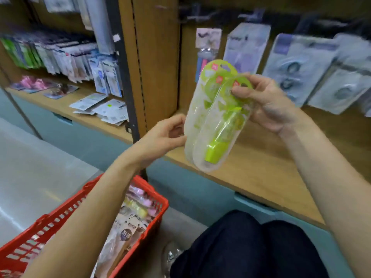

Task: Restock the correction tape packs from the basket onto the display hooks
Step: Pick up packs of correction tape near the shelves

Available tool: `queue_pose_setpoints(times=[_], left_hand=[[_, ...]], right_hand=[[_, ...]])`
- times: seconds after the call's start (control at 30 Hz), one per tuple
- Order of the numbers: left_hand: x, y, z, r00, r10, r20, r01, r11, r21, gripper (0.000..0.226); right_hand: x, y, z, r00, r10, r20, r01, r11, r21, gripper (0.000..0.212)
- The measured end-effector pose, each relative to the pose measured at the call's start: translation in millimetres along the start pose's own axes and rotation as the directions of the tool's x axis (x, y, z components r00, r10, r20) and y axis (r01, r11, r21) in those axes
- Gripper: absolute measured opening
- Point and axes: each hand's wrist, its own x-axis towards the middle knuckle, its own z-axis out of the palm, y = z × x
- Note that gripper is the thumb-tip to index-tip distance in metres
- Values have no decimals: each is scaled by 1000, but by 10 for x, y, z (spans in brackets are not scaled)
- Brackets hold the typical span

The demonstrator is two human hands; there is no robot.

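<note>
Left hand point(168, 133): fingers curled, pinching the lower left edge of the green correction tape packs point(216, 121), steadying them.
Right hand point(267, 103): thumb and fingers grip the packs near their green header cards, by the hang holes.
Packs: about three overlapping clear blisters, held fanned in mid-air in front of the wooden shelf point(261, 157), not yet on any hook.
Red basket point(152, 215): low at left beside the person's knee, holding more packaged goods; pink and yellow items show.
Display hooks point(192, 17): dark pegs above, near the top edge; hanging packets point(247, 47) fill the right side.
Risk: the fanned packs could slip apart and drop if the right thumb eases; misaligned hang holes would likely snag on a peg.
Hard to make out: motion blur smears labels and hooks; which peg is free cannot be told; exact pack count is uncertain.
</note>
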Motion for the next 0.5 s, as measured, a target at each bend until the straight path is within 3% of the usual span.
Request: queue_pose_setpoints(times=[0.1, 0.2, 0.33, 0.4, 0.5], left_hand=[[372, 617, 525, 975, 69, 212, -8, 961, -278, 34], [633, 1134, 1112, 938, 143, 314, -81, 976, -202, 45], [873, 1549, 1844, 944, 194, 266, -145, 970, -193, 46], [971, 1672, 2145, 943, 218, 250, -164, 962, -217, 41], [1073, 1768, 2536, 948, 213, 237, -149, 954, -260, 36]], right_hand=[[-406, -725, -332, 991, -114, -71, 102, 983, -152, 21], [-819, -1290, -613, 962, -223, -159, 176, 948, -266, 24], [-1243, -1779, -972, 854, -379, -357, 220, 885, -411, 12], [-1380, -1911, -1129, 748, -469, -469, 220, 842, -492, 12], [-1510, -2008, -1300, 443, -648, -620, 102, 723, -683, 26]])
